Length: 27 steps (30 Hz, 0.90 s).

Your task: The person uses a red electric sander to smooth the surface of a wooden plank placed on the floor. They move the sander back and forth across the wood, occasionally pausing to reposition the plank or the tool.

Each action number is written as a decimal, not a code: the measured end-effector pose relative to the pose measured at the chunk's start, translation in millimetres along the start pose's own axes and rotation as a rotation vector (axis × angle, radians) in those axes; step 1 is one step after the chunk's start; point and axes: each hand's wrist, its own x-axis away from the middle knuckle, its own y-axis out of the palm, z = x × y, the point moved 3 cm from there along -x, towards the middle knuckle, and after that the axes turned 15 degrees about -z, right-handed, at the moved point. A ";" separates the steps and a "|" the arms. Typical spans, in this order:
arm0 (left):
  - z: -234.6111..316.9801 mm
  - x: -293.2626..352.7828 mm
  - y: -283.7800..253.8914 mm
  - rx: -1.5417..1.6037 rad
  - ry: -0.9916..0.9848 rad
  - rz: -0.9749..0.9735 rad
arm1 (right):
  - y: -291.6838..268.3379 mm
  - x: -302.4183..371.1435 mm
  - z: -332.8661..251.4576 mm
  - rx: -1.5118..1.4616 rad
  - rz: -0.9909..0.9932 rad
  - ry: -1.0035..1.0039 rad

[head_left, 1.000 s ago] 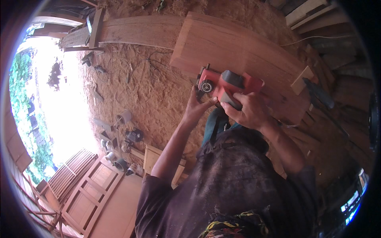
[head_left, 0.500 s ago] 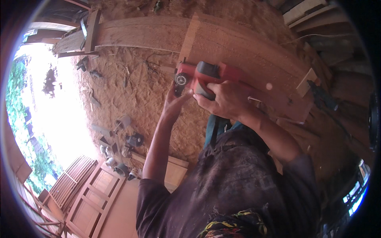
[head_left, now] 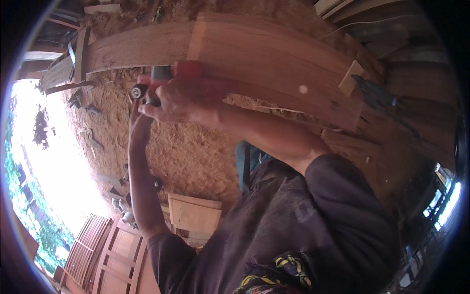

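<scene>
A red and grey electric planer [head_left: 188, 69] lies along the near edge of a long reddish-brown wooden board [head_left: 274, 61]. My right hand [head_left: 178, 102] is closed round the planer's rear handle, somewhat smeared by motion. At the planer's front end, beside a round dark knob [head_left: 139, 91], my left hand [head_left: 137, 117] grips the body; its fingers are partly hidden. The planer's underside cannot be seen.
Wood shavings [head_left: 196, 152] cover the ground. A small wooden block [head_left: 350, 77] stands against the board's right part, and a wooden crosspiece [head_left: 82, 55] crosses its left end. Slatted wooden frames [head_left: 115, 259] lean at lower left. Stacked timber [head_left: 377, 10] lies at upper right.
Both hands have moved the planer to the left along the board, and my right arm is stretched further across. The whole view has shifted somewhat too.
</scene>
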 end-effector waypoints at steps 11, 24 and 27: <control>-205.6 141.9 112.3 0.543 -0.371 0.275 | 77.0 131.7 69.7 -0.005 0.071 -0.055; -292.5 251.0 370.9 0.661 -0.523 0.072 | 95.2 321.4 179.7 0.028 -0.142 0.072; -253.9 242.6 421.6 0.662 -0.484 0.174 | 93.7 371.4 203.4 0.033 -0.084 0.036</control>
